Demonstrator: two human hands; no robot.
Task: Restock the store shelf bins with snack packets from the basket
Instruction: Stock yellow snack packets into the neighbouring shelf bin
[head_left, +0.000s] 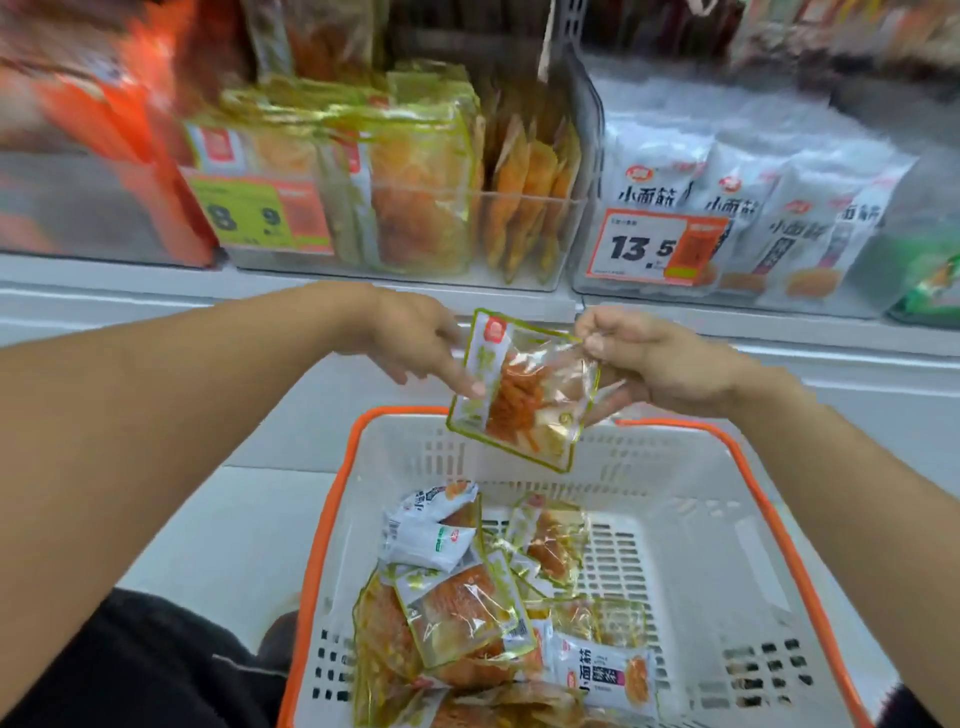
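**Yellow-edged snack packet held above the basket**

Both hands hold one snack packet (522, 389) in the air between the shelf and the basket (675, 519). The packet is a flat clear pouch with a yellow-green border, a small red logo at its top left corner and orange-red strips of food visible through the film; it hangs tilted. The right hand (660, 364) pinches its upper right edge with curled fingers. The left hand (415, 343) touches the left edge with extended fingers.

Below, the white basket with an orange rim holds more yellow-edged packets (467, 618) and a few white packets (608, 675). On the shelf, a clear bin (519, 234) holds matching yellow-edged pouches standing upright, beside a bin of white packets (769, 208).
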